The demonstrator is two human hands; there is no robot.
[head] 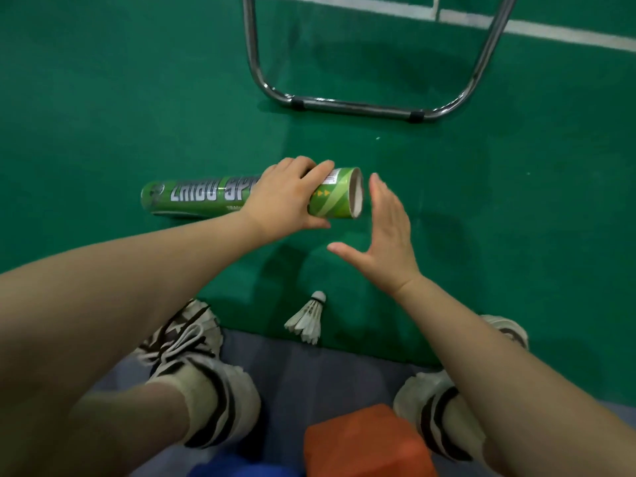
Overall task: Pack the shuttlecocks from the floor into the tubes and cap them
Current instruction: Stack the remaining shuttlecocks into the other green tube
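Observation:
A green shuttlecock tube (192, 197) lies on its side over the green floor, its uncapped mouth facing right. My left hand (285, 197) grips the tube near that open end, fingers curled over the top. My right hand (385, 235) hovers just right of the mouth, fingers straight, thumb spread, holding nothing. One white feather shuttlecock (308, 320) lies on the floor below the hands, cork pointing up. No cap is visible.
A chrome chair frame (354, 106) stands on the floor behind the tube. My two shoes (186, 339) rest on a grey mat at the bottom. An orange block (364, 442) and a blue object (241, 468) sit between my feet. A white court line (550, 29) runs at top right.

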